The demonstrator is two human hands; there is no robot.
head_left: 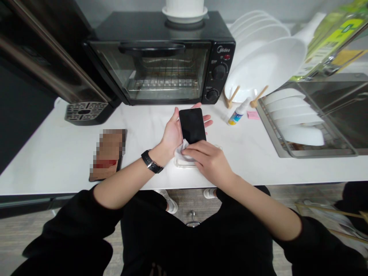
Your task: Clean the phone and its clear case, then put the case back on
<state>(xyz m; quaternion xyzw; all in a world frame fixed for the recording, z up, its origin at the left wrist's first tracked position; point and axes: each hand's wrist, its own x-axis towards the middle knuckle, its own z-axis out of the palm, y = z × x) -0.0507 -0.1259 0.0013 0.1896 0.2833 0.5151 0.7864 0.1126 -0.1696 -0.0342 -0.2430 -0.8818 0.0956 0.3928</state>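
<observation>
A smartphone (192,123) with a dark screen rests in my left hand (171,132), whose palm is under it and whose fingertips show past its right edge. My right hand (211,159) pinches a pale cloth (184,149) against the lower end of the phone. Beneath my hands, a clear phone case (185,165) appears to lie on the white counter, partly covered by the cloth and fingers. To the right stands a small spray bottle (238,113) with a white top and a blue and yellow label. A pink slip (253,115) lies beside it.
Behind my hands stands a black toaster oven (163,73). White plates (266,63) stand in a wooden rack at the right, near bowls (290,107) in a sink basket (271,132). At left lie a pixelated flat device (107,155) and a drip tray (84,112).
</observation>
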